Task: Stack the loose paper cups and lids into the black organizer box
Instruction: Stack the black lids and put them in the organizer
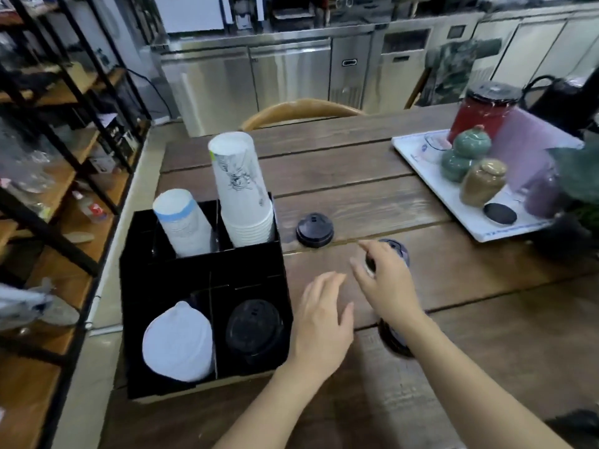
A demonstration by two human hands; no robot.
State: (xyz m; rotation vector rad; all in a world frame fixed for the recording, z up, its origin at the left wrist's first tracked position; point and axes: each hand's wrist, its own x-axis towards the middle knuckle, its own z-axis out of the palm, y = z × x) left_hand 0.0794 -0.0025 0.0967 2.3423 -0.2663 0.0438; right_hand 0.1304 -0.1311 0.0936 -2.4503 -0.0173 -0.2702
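Note:
The black organizer box [201, 273] stands at the table's left edge. Its back compartments hold a wrapped sleeve of white cups [183, 222] and a tall stack of printed paper cups [241, 189]. White lids [178, 341] fill the front left compartment and black lids [254, 330] the front right. One loose black lid [314, 230] lies on the table right of the box. My right hand [387, 283] is closed around a second black lid [397, 249]. A third dark lid [393, 340] shows under my right forearm. My left hand [321, 319] hovers, fingers spread, beside the box.
A white tray [453, 202] at the right carries green and tan jars, a red canister [483, 111] and a dark disc. A plant [580, 176] overhangs the right edge. A wooden chair back [301, 111] is at the far side. Metal-framed shelving [64, 157] runs along the left.

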